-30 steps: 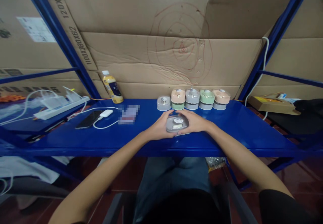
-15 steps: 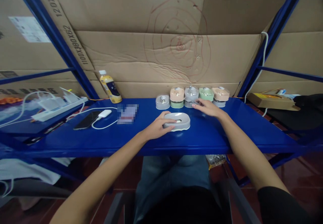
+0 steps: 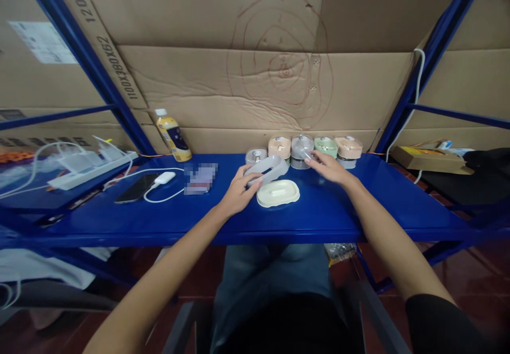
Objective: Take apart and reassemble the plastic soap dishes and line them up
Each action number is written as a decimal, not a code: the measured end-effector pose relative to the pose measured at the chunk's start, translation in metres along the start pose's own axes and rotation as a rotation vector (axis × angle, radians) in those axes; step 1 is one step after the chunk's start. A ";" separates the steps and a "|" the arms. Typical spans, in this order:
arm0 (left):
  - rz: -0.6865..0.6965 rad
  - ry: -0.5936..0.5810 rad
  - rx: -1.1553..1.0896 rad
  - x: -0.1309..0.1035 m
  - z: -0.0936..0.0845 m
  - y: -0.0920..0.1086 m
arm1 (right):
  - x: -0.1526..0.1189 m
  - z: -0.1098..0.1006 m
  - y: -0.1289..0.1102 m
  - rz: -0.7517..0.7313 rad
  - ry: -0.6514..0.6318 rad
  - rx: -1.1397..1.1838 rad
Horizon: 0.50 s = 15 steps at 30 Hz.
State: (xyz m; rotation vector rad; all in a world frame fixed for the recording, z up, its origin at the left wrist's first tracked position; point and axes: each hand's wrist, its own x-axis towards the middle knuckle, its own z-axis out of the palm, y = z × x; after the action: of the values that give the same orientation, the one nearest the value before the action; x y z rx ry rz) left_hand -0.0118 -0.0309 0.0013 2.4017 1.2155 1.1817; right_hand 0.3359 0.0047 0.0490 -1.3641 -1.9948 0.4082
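From where I stood, the change was plain: the pale grey oval plastic ring [image 3: 274, 175], which half a second earlier had sat on the shallow cream oval plastic base [image 3: 278, 192], was now up in the air, and the cream base lay uncovered on the blue metal table [image 3: 338, 210]. The ring hung tilted just behind the base and toward its left, partly hiding the leftmost box beyond. The person's left hand [image 3: 239, 189] had it by its left end, fingers pinching the wall.

The right hand [image 3: 329, 168] was behind the base and to its right, near the grey box with a clear top [image 3: 303, 145]. Its fingers seemed to be pinching a clear plastic lid [image 3: 309, 155], though that showed only faintly against the box. It had been in nearly the same spot half a second before.

To my eye, this meant the piece was now in separate parts, with the base alone left on the table. The other boxes, such as the peach-topped one with a green bottom [image 3: 280, 145], stood in a row behind the base, apparently as they had been.
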 end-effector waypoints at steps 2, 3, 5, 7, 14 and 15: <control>-0.012 -0.011 0.013 -0.001 -0.001 0.002 | 0.000 0.000 -0.001 0.005 -0.005 0.008; -0.005 -0.038 0.017 -0.002 0.000 0.005 | 0.000 0.001 -0.001 0.004 -0.006 0.009; 0.029 -0.115 0.027 -0.004 0.002 0.011 | 0.000 0.002 0.000 -0.001 0.002 0.006; 0.063 -0.198 0.036 -0.005 0.005 0.017 | 0.002 0.004 0.002 -0.004 0.010 0.003; 0.091 -0.308 0.034 -0.005 0.013 0.023 | 0.003 0.010 0.004 -0.019 0.005 0.003; 0.095 -0.304 0.029 -0.005 0.014 0.022 | 0.002 0.010 0.003 -0.036 0.006 0.002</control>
State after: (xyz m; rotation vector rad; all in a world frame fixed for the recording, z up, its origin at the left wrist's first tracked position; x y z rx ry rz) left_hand 0.0094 -0.0466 -0.0001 2.5668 1.0405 0.7852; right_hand 0.3302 0.0089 0.0406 -1.3243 -2.0107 0.3887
